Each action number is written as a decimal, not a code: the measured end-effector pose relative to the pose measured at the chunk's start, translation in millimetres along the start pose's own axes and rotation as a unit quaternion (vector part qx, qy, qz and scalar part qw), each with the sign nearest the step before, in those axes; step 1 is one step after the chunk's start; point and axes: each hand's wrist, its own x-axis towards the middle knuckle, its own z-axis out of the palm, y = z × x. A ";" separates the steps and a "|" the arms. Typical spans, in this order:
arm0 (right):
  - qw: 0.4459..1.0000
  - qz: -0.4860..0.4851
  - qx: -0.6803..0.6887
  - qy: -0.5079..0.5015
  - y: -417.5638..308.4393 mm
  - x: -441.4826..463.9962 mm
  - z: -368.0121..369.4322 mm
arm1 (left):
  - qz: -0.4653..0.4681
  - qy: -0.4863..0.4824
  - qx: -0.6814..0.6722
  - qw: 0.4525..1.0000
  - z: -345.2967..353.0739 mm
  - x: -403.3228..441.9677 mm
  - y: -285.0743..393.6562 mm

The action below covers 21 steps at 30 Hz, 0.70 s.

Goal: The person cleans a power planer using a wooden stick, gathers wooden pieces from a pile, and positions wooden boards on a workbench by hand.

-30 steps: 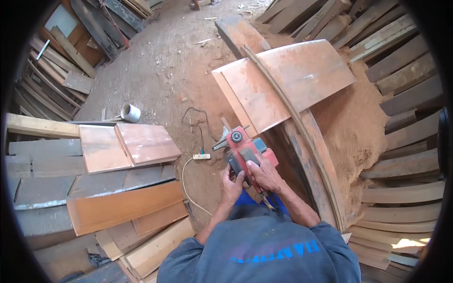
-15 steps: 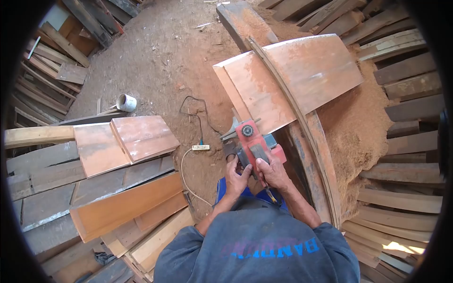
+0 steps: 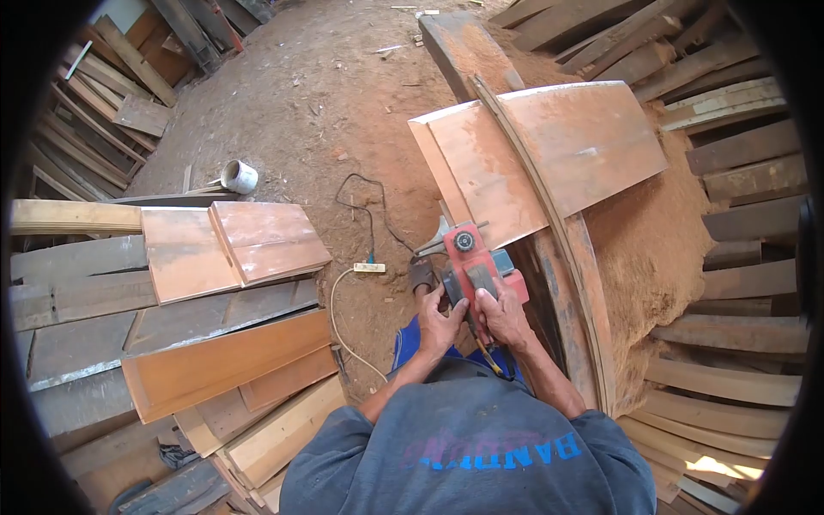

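A red electric hand planer (image 3: 477,262) with a black front knob is held close in front of my body, beside the lower end of a wide wooden panel (image 3: 592,142). My right hand (image 3: 506,321) is wrapped around its handle, thumb on top. On the other side, my left hand (image 3: 438,326) has curled fingers against the dark motor housing; its fingertips are partly hidden. A narrow curved wooden strip (image 3: 525,159) crosses over the panel. Beneath lies a long sawdust-covered beam (image 3: 442,51).
Panels (image 3: 270,240) and boards (image 3: 232,365) are stacked on the left, near a white bucket (image 3: 239,177). A power strip (image 3: 369,268) and cords lie on the dirt floor. Sawdust (image 3: 639,257) is heaped to the right, before stacked curved timbers (image 3: 738,335).
The view has shifted slightly, so the panel and planer appear a little lower and further right. Both hands stay on the planer.
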 end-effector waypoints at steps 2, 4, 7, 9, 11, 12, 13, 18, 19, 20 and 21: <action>1.000 -0.007 -0.006 0.010 -0.2 3.2 0.3 | -0.044 0.010 -0.093 0.995 1.3 3.4 -18.6; 1.000 0.012 0.011 0.010 -17.2 5.6 -5.0 | -0.145 0.029 -0.261 0.954 -5.9 0.1 -43.6; 0.994 -0.004 0.110 0.005 -33.0 4.4 1.1 | -0.382 -0.169 -0.335 0.845 -21.9 -24.6 -147.5; 0.986 -0.012 0.165 -0.002 -41.2 6.2 3.9 | -0.578 -0.273 -0.285 0.714 -8.2 -31.6 -135.9; 0.973 -0.012 0.231 -0.004 -64.6 0.8 8.5 | -0.617 -0.372 -0.357 0.594 22.4 -32.9 -126.0; 0.965 -0.011 0.262 -0.004 -76.9 -4.2 7.9 | -0.584 -0.335 -0.443 0.592 32.3 -23.0 -97.2; 0.961 -0.017 0.275 0.002 -85.5 -8.4 5.8 | -0.546 -0.293 -0.525 0.583 37.4 -6.4 -47.0; 0.949 -0.084 0.303 0.014 -115.6 -24.8 -4.0 | -0.503 -0.267 -0.564 0.598 66.0 -3.6 -100.9; 0.951 -0.086 0.298 0.018 -120.4 -26.2 -6.8 | -0.509 -0.262 -0.541 0.617 73.7 -10.8 -114.9; 0.946 -0.094 0.308 0.031 -125.8 -27.4 -6.6 | -0.522 -0.281 -0.482 0.645 81.7 -25.0 -129.1; 0.941 -0.100 0.319 0.045 -130.5 -28.7 -6.5 | -0.535 -0.310 -0.409 0.671 88.4 -39.2 -145.5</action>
